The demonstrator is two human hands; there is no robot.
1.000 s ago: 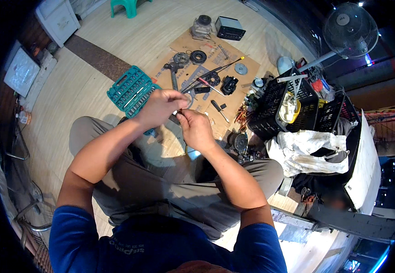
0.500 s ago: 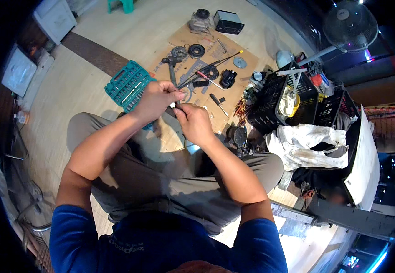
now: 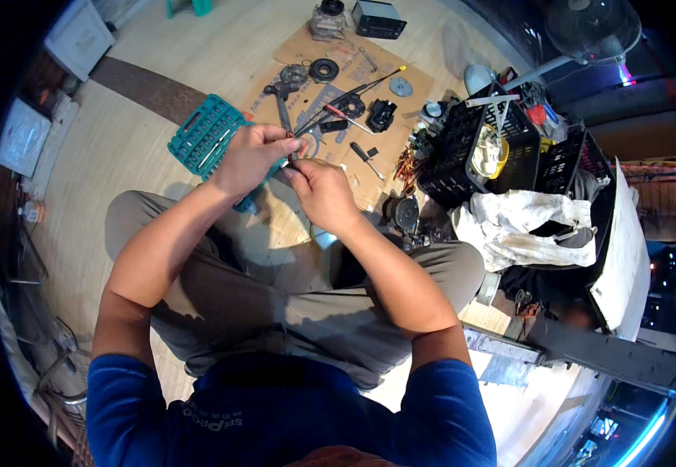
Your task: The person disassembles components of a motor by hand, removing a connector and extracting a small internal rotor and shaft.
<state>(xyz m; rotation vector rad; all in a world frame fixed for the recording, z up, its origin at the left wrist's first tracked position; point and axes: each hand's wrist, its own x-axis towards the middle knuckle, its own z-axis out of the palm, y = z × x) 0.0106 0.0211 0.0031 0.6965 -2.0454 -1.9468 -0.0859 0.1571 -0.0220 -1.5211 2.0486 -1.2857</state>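
Observation:
My left hand [image 3: 251,159] and my right hand [image 3: 324,196] meet above the cardboard, fingertips pinched close together. Between them is a small dark piece with a white tip [image 3: 284,163], mostly hidden by the fingers, so its kind does not show. Just beyond the fingers lies a hammer [image 3: 283,107]. Under my left forearm a green socket set case [image 3: 204,138] lies unfolded on the floor, its sockets in rows. Right of the hands, on the cardboard sheet [image 3: 416,78], are a screwdriver [image 3: 367,161], a red-handled tool [image 3: 338,114] and a black plastic part [image 3: 382,115].
A black ring part [image 3: 323,71] and a car radio unit [image 3: 378,20] sit farther off. Black crates [image 3: 451,167], a white cloth garment [image 3: 521,241] and a standing fan [image 3: 593,29] are at the right. A round black part [image 3: 405,212] lies near my right knee.
The whole view has shifted slightly, so the floor items appear higher and more to the left. Both hands stay together on the small piece, its white tip now less exposed.

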